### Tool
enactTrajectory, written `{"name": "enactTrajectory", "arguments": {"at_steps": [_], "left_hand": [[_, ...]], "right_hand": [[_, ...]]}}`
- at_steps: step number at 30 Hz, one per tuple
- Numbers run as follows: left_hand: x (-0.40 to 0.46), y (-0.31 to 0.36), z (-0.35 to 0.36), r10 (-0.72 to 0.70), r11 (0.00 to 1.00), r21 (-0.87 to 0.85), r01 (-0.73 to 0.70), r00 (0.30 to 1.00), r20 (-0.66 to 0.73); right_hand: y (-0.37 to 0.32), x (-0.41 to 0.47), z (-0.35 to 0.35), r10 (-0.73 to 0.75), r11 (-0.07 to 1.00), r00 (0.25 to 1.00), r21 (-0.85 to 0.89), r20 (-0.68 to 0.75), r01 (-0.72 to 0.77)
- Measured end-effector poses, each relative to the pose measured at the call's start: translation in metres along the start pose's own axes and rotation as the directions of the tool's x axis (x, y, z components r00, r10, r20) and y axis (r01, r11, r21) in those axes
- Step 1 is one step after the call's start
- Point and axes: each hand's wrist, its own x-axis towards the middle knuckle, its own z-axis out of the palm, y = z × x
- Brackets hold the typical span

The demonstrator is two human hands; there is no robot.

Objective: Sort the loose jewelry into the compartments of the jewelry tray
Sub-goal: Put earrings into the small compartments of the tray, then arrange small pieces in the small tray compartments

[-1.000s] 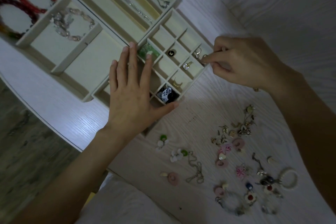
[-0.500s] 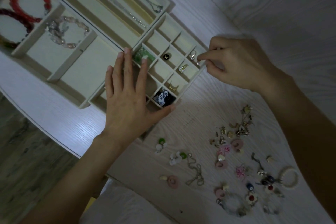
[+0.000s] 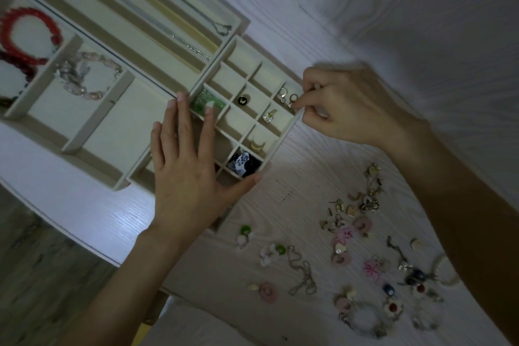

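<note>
A cream jewelry tray (image 3: 238, 50) with a grid of small compartments lies on the white table. My left hand (image 3: 188, 166) rests flat across the grid, fingers straight, fingertips near a green piece (image 3: 209, 102). My right hand (image 3: 345, 107) pinches a small hoop earring (image 3: 292, 100) over the grid's right-edge compartment, beside a matching earring (image 3: 282, 94). Other cells hold a black stud (image 3: 243, 100), a gold earring (image 3: 269, 116), gold rings (image 3: 257, 145) and a black-and-white piece (image 3: 243, 164). Loose jewelry (image 3: 351, 233) lies scattered at the lower right.
The larger tray sections at the left hold red bead bracelets (image 3: 28, 34) and a pale pink bracelet (image 3: 84, 76). Long slots at the top carry thin chains (image 3: 191, 45). The table edge (image 3: 70, 236) curves at the lower left, floor beyond it.
My right hand has lowered the small earring into the right-edge compartment next to its pair. My left hand has stayed flat on the tray; the view shifted slightly.
</note>
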Motion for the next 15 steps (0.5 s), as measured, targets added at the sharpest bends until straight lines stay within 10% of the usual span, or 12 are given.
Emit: {"name": "enactTrajectory", "arguments": {"at_steps": [10,15], "left_hand": [[-0.002,-0.003,0.004,0.025,1.000,-0.014,-0.025,0.999,-0.022],[0.000,-0.005,0.006,0.037,0.999,-0.030,-0.038,0.999,-0.024]], "right_hand": [[-0.002,-0.011,-0.001,0.086,0.996,0.983,0.007,-0.164,-0.086],[-0.026,-0.072,0.002,0.421,0.905,0.752,0.179,-0.507,-0.386]]}}
